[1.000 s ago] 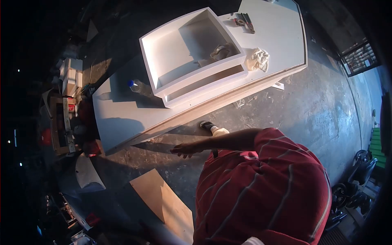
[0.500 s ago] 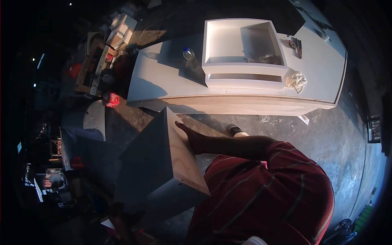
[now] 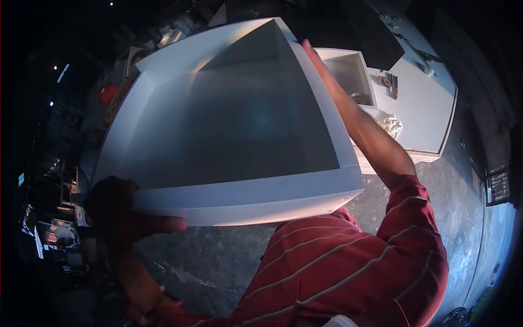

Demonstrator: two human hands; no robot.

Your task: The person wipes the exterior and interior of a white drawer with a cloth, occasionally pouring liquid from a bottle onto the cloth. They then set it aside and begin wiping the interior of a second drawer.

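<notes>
A large white drawer [image 3: 250, 188], its open side facing up toward me, fills the middle of the view between my two hands. My left hand [image 3: 117, 212] grips its near left corner, fingers over the rim and thumb along the outer front face; this hand is in dark shadow. Against the outer right wall lies my right hand [image 3: 321, 68], fingers stretched toward the far right corner. The drawer's inside is bare. Behind it, partly hidden, a smaller-looking white drawer [image 3: 369, 82] rests on the white panel [image 3: 430, 117] with a roundish item in it.
A crumpled whitish cloth [image 3: 390, 125] and a small tool [image 3: 389, 83] lie on the panel. More tools [image 3: 427, 68] are at its far right edge. Dark clutter and a red object [image 3: 108, 94] stand at the left. Concrete floor [image 3: 430, 201] shows at the right.
The held drawer has been lifted and turned from showing its outside to showing its open inside. It now covers much of the panel. My right hand has moved up and right.
</notes>
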